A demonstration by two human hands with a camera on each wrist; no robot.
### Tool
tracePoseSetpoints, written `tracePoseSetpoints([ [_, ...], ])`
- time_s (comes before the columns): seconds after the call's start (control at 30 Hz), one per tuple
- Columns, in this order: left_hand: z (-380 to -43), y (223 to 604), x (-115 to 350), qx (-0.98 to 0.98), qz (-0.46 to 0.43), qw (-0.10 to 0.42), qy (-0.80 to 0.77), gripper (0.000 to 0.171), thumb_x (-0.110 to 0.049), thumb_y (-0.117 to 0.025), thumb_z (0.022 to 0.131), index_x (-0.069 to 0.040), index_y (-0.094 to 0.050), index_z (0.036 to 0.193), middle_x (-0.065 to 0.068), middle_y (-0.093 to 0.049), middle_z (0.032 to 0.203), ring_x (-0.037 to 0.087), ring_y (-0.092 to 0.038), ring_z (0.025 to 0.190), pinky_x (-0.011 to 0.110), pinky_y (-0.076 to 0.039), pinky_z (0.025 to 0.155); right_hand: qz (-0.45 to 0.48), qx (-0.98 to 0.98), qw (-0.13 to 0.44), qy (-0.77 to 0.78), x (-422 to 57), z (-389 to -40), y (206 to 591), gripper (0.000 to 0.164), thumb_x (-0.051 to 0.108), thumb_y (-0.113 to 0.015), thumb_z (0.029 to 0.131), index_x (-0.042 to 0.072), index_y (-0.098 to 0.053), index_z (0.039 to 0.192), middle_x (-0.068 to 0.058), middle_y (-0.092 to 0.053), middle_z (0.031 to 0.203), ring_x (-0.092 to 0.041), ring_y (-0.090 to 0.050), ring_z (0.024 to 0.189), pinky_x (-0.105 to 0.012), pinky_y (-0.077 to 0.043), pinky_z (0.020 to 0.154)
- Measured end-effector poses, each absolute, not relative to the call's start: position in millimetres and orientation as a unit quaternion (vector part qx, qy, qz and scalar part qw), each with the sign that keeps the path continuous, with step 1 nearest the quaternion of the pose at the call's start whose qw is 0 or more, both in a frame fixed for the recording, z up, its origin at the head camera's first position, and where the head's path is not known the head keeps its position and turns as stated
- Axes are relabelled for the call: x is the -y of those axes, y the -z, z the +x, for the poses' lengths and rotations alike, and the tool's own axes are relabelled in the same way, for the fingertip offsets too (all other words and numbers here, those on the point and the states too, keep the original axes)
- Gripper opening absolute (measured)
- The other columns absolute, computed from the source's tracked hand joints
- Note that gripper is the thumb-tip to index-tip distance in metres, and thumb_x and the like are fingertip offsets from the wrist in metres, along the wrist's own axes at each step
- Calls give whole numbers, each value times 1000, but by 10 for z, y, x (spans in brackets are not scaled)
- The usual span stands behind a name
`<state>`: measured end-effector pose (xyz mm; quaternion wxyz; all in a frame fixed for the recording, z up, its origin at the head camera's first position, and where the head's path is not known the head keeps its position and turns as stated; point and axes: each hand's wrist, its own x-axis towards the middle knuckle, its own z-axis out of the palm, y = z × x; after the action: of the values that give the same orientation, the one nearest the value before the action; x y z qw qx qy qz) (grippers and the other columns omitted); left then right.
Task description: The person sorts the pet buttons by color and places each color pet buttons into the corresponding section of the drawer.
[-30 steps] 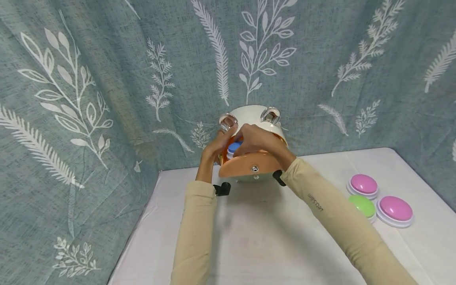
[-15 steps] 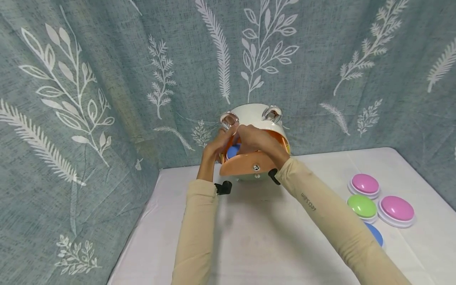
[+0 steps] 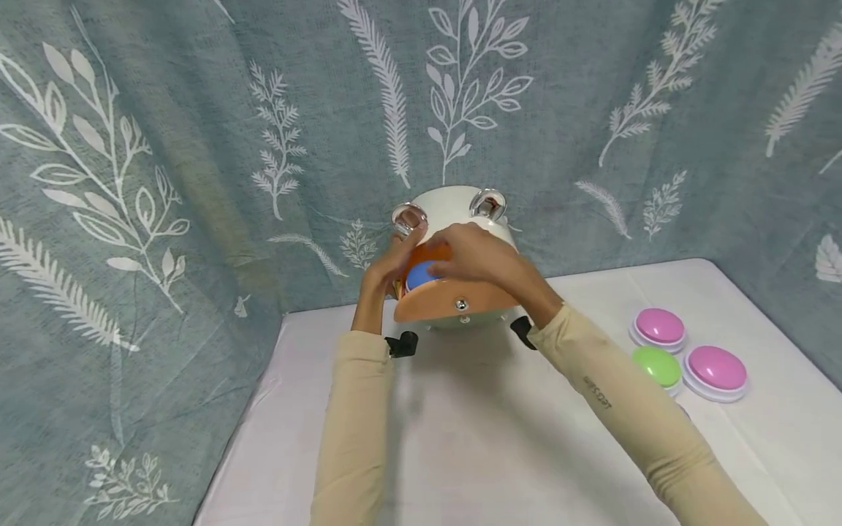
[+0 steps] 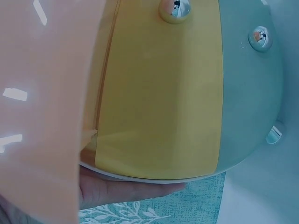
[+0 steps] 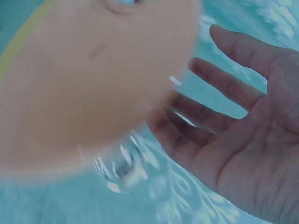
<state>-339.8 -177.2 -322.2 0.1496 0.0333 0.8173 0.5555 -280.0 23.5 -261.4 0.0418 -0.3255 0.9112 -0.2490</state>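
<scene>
A rounded storage box (image 3: 449, 201) with a white top and two chrome rings stands against the curtain. Its orange front compartment (image 3: 437, 303) is tipped outward, and a blue dome button (image 3: 421, 275) with a pale rim lies inside at the left. My left hand (image 3: 392, 263) rests along the box's left side, thumb up near the left ring; the left wrist view shows a straight finger beside the yellow panel (image 4: 159, 93). My right hand (image 3: 476, 252) hovers over the opening, and in the right wrist view its fingers (image 5: 229, 88) are spread with nothing between them.
On the white table (image 3: 454, 438), at the right, sit two pink dome buttons (image 3: 660, 325) and a green one (image 3: 656, 365). A sliver of blue shows beside my right sleeve (image 3: 631, 409). The patterned curtain (image 3: 559, 131) hangs behind the box.
My right hand has let go of the blue button, which now lies lower in the orange compartment, and its fingers have lifted and spread. My left hand stays at the box's side.
</scene>
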Motion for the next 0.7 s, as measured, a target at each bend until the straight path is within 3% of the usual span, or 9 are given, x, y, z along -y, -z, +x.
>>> tracePoseSetpoints([
  [0.13, -3410, 3219, 1786, -808, 50, 147, -568, 98, -55, -32, 106, -3, 32, 159, 23, 26, 171, 42, 2, 163, 56, -13, 133, -296, -914, -24, 278, -629, -2512, 2583, 44, 23, -72, 99, 1, -67, 137, -18, -69, 137, -37, -63, 129, -51, -50, 110],
  [0.27, -3438, 3225, 1772, -801, 77, 148, -574, 94, -45, -32, 107, -1, 33, 158, 22, 34, 168, 40, 16, 163, 56, -1, 134, -239, -936, -26, 256, -1202, -2238, 2738, 46, 29, -70, 101, 5, -65, 140, -21, -65, 139, -40, -60, 127, -58, -50, 105],
  [0.43, -3445, 3205, 1749, -810, 70, 138, -566, 93, -46, -31, 107, 2, 28, 159, 25, 29, 169, 42, 12, 163, 57, -3, 134, -192, -959, 10, 208, -1903, -1967, 3232, 48, 27, -76, 97, 2, -66, 136, -27, -63, 138, -49, -58, 129, -65, -50, 102],
  [0.47, -3454, 3210, 1747, -814, 71, 126, -562, 86, -46, -32, 107, 11, 3, 161, 33, 3, 169, 41, -13, 161, 51, -19, 132, -190, -961, 15, 202, -2029, -1915, 3376, 48, 25, -79, 94, 0, -67, 134, -28, -65, 134, -50, -59, 127, -65, -51, 101],
  [0.5, -3460, 3215, 1749, -818, 76, 113, -559, 75, -45, -33, 107, 17, -27, 150, 35, -28, 158, 35, -40, 148, 42, -35, 124, -188, -962, 23, 198, -2148, -1868, 3524, 49, 23, -82, 91, -2, -68, 131, -29, -66, 131, -51, -61, 124, -64, -53, 99],
  [0.57, -3452, 3213, 1752, -823, 76, 106, -553, 64, -45, -33, 108, 14, -37, 131, 30, -39, 130, 31, -49, 125, 37, -38, 109, -183, -963, 46, 193, -2346, -1764, 3813, 50, 19, -86, 85, -5, -70, 126, -30, -69, 125, -52, -64, 119, -62, -56, 93],
  [0.6, -3463, 3227, 1760, -823, 85, 96, -554, 54, -43, -34, 108, 10, -48, 104, 22, -46, 103, 23, -54, 99, 32, -41, 93, -173, -963, 60, 197, -2408, -1712, 3932, 51, 18, -88, 83, -6, -70, 125, -30, -69, 124, -51, -64, 118, -62, -57, 91],
  [0.67, -3482, 3252, 1769, -823, 95, 80, -554, 48, -40, -35, 108, -8, -28, 73, 2, -20, 71, 13, -30, 65, 30, -28, 72, -146, -964, 90, 203, -2497, -1605, 4130, 54, 19, -90, 81, -5, -70, 126, -28, -70, 121, -51, -65, 115, -62, -58, 90],
  [0.7, -3485, 3256, 1765, -821, 99, 81, -557, 46, -38, -36, 108, -9, -32, 72, 0, -24, 70, 10, -33, 64, 28, -30, 72, -135, -964, 100, 204, -2524, -1550, 4207, 56, 19, -90, 80, -5, -70, 127, -29, -69, 121, -52, -65, 114, -62, -58, 89],
])
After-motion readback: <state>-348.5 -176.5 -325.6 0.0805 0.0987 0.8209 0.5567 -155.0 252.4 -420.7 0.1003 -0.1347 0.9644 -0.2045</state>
